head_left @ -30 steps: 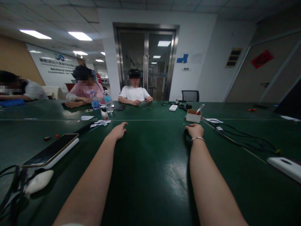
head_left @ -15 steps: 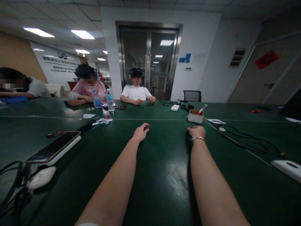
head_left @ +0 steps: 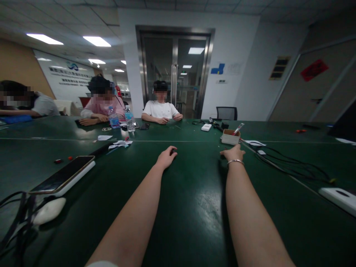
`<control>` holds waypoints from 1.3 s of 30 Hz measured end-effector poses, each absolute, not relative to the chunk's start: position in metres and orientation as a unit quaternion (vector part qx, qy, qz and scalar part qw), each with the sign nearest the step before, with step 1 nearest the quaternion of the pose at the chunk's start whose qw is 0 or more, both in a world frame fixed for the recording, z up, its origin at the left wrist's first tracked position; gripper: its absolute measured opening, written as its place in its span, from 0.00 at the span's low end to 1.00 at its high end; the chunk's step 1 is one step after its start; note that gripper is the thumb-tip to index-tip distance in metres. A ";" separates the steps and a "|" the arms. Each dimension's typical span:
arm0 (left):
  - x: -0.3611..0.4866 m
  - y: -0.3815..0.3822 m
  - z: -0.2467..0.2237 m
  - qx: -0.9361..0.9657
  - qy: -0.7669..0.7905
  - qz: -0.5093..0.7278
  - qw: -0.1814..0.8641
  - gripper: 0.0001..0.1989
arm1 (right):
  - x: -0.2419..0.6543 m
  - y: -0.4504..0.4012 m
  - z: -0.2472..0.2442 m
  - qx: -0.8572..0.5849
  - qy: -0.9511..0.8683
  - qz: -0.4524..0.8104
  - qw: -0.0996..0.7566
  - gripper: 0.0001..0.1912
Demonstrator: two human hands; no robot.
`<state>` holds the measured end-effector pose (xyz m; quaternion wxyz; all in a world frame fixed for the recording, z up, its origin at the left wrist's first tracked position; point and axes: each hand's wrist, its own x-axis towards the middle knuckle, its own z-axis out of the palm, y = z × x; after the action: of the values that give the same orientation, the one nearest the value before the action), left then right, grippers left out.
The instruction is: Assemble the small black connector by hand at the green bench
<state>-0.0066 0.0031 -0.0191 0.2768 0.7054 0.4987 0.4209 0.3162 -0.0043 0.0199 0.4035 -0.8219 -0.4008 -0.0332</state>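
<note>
Toward the near left corner of the green tabletop (head_left: 189, 207), a pale rounded object (head_left: 50, 211) lies among black straps (head_left: 20, 218), and on the right side, toward the near edge, sits a white device (head_left: 338, 196) with a dark oval on top. Farther along the left side, a dark-screened phone (head_left: 65, 173) rests on a white block, with two small red pieces (head_left: 70, 158) just beyond it. Both bare forearms reach from the near edge toward a pale seam crossing the tabletop. The left hand (head_left: 167, 157), on the near side of that seam around the middle, has its fingers curled narrowly about a small dark piece (head_left: 172, 151). The right hand (head_left: 234, 152), a silvery bangle (head_left: 236, 161) at its wrist, is held low with some fingers splayed sideways; whether its fingertips grip anything cannot be told. Just beyond it stands an open box (head_left: 230, 138) with a slim tube (head_left: 238, 129) leaning out, and black cables (head_left: 294, 159) trail from there toward the right edge. Left of centre lie crumpled papers (head_left: 122, 143). Near the far edge stand two water bottles (head_left: 129, 119), and a person in white (head_left: 160, 110) sits behind that edge.
</note>
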 end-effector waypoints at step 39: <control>-0.011 0.008 -0.018 0.609 0.441 0.494 0.436 0.12 | 0.161 0.007 -0.007 -0.371 -0.513 0.592 0.499 0.11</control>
<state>-0.0113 0.0080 -0.0182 0.4362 0.6086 0.4414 0.4945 0.1609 0.0073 -0.0066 0.4989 -0.3710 -0.5129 0.5919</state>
